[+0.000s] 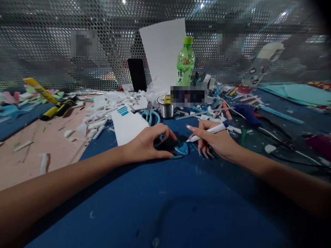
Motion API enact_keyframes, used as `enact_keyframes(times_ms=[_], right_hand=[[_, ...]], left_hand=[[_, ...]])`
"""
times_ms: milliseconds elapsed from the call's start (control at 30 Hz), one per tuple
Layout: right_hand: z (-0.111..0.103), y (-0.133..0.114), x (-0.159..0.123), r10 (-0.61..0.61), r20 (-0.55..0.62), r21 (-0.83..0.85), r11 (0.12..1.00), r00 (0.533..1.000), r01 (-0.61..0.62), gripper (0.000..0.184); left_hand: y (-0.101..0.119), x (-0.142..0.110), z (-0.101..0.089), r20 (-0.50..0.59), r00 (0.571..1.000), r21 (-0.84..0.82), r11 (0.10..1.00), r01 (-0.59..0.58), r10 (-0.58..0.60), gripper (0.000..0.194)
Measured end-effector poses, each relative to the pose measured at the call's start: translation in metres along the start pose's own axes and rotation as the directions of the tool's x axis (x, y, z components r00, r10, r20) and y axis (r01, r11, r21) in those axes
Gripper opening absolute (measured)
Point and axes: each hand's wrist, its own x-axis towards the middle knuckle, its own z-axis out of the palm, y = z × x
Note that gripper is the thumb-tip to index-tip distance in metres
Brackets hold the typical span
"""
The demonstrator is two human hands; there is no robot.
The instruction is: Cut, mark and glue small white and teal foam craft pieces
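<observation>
A small blue piece with a rounded, pointed outline and a dark spot [182,148] lies low over the blue tabletop. At its left edge, my left hand [147,143] has thumb and fingers closed on it in a pinch. My right hand [216,139] grips a white marker pen [213,131], whose tip touches or nearly touches the top of the blue piece. Just behind my left hand are light-blue-handled scissors [151,115] and a white sheet with blue stripes [128,125], partly covered by that hand. A spool of thread or wire [167,108] stands beyond.
White foam scraps [111,105] heap up behind the work spot. A green-capped bottle [185,62] and a black phone [137,74] stand before a perforated metal screen [108,41]. To the right lie a blue glue gun [248,115] and cables; yellow-black cutters [58,106] lie left.
</observation>
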Motion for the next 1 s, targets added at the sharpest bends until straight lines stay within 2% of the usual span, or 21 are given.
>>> enact_keyframes(times_ms=[100,267,433,567,833,1000], right_hand=[[-0.0005,0.0002,-0.0007,0.024,0.04,0.023,0.999,0.999,-0.025,0.038],[0.0011,-0.0007,-0.001,-0.018,0.011,-0.002,1.0,1.0,0.018,0.036],[0.0022,-0.002,-0.0012,0.024,0.068,0.002,1.0,0.997,-0.024,0.039],[0.0014,-0.0019,-0.0005,-0.02,0.024,-0.019,1.0,1.0,0.021,0.036],[0.001,-0.001,-0.0019,-0.032,0.013,-0.003,0.999,0.999,0.032,0.036],[0.0018,-0.003,-0.0029,0.008,0.096,0.009,1.0,0.995,-0.009,0.038]], left_hand=[[0.0002,-0.0001,0.0003,0.002,1.0,0.001,1.0,0.001,-0.001,0.037],[0.0024,0.0004,0.0001,0.008,1.0,0.001,1.0,0.021,-0.021,0.038],[0.0012,0.0006,0.0002,0.003,1.0,-0.006,1.0,0.016,-0.016,0.037],[0.0005,0.0,0.0005,0.006,1.0,-0.006,1.0,0.023,-0.023,0.037],[0.002,0.0003,0.0002,0.012,1.0,-0.025,1.0,0.003,-0.003,0.036],[0.0012,0.0002,0.0004,0.001,1.0,-0.021,1.0,-0.006,0.006,0.035]])
